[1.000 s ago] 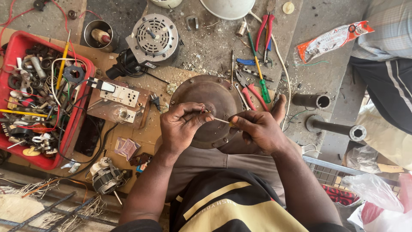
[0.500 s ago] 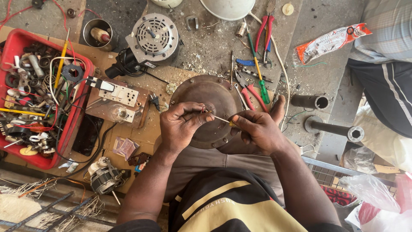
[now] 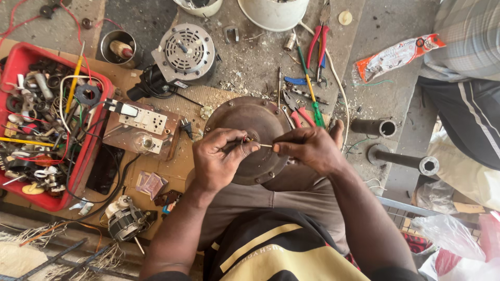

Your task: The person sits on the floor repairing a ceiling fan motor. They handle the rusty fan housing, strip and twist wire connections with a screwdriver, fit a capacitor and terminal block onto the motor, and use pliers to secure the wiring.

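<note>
**A:** Two hands on one wire [image 3: 264, 145]. Left hand [image 3: 219, 162] pinches its left end, fingers closed tight on it; right hand [image 3: 311, 150] pinches the right end between thumb and forefinger, the rest of the hand curled.

**B:** Orientation?

**A:** Long axis runs left-right, near level, stretched between the two pinches. Thin, pale, with a reddish bit at the left-hand end. It sits just above the round brown motor cover [image 3: 250, 136] on the person's lap.

**B:** Containers?

**A:** Red tray [image 3: 92, 156] far left, packed with rings, springs, wires and a yellow-handled tool. Small metal tin [image 3: 108, 52] above it holds a rounded tan piece, can't tell what. Two white tubs [image 3: 273, 13] at the top edge, contents mostly cut off.

**B:** Anything else close?

**A:** Grey vented motor [image 3: 185, 52] above the cover, switch board [image 3: 140, 130] to its left, pliers [image 3: 319, 39] and a green screwdriver [image 3: 312, 99] upper right.
</note>
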`<state>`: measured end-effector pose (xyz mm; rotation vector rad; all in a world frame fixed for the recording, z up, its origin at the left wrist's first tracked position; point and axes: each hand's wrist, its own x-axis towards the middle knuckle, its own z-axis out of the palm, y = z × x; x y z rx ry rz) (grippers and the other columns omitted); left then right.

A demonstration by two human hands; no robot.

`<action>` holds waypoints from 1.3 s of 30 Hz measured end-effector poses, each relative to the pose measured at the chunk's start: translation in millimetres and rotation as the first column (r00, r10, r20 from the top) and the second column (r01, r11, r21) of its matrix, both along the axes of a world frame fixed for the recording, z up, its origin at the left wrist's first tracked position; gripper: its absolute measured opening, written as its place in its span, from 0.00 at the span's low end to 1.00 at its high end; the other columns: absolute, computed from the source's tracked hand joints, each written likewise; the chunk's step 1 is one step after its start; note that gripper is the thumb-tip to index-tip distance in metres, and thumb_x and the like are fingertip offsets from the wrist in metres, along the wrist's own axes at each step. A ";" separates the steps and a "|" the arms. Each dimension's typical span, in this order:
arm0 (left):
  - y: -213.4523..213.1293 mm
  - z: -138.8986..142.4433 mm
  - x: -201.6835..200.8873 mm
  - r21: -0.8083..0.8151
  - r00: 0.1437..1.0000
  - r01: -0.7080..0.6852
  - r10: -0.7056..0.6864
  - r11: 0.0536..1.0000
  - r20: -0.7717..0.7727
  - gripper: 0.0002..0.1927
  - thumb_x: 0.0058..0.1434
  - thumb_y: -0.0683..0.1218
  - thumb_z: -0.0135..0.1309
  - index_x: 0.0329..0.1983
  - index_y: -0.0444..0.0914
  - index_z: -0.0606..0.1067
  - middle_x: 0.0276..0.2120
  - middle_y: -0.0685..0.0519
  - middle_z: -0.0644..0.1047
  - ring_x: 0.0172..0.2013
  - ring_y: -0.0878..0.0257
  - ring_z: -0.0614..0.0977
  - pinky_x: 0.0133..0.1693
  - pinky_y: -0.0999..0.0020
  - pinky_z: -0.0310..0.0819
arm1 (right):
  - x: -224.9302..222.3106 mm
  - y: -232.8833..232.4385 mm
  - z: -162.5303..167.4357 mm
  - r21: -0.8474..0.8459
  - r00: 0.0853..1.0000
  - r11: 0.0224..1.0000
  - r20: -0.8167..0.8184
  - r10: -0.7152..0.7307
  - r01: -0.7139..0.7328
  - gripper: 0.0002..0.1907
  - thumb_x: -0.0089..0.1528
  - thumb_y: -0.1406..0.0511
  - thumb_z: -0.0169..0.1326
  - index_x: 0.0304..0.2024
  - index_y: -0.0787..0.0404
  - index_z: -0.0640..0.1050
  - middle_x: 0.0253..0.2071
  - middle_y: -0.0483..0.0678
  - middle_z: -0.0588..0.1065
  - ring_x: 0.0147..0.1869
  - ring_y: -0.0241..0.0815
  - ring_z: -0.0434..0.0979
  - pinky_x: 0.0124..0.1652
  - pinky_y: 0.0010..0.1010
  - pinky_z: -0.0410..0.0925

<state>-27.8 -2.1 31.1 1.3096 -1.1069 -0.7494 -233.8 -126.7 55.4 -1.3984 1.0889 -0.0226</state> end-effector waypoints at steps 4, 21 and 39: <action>-5.0 0.0 12.4 -0.028 0.986 0.156 -0.157 0.987 -0.057 0.10 0.63 0.38 0.64 0.46 0.32 0.80 0.43 0.45 0.83 0.43 0.61 0.88 0.44 0.70 0.85 | -3.6 -6.6 2.8 -0.162 0.982 0.974 -0.126 0.140 -0.159 0.14 0.56 0.57 0.69 0.43 0.53 0.88 0.29 0.44 0.85 0.30 0.31 0.81 0.41 0.19 0.68; 25.0 -7.0 0.5 0.166 0.964 -0.205 0.170 0.965 0.203 0.10 0.60 0.42 0.64 0.45 0.39 0.84 0.48 0.49 0.84 0.61 0.55 0.78 0.68 0.52 0.50 | -11.1 36.4 -29.5 0.347 0.971 0.937 0.236 -0.046 -0.040 0.22 0.67 0.59 0.54 0.59 0.64 0.78 0.34 0.47 0.78 0.31 0.33 0.75 0.26 0.24 0.68; 19.4 -32.8 -10.7 0.157 0.941 -0.322 0.297 0.934 0.164 0.05 0.54 0.42 0.64 0.34 0.43 0.85 0.45 0.59 0.84 0.61 0.59 0.75 0.69 0.53 0.46 | 25.7 52.0 -13.6 -0.285 0.949 0.951 0.248 0.193 -0.119 0.21 0.58 0.72 0.64 0.55 0.63 0.80 0.44 0.47 0.84 0.45 0.35 0.83 0.44 0.29 0.76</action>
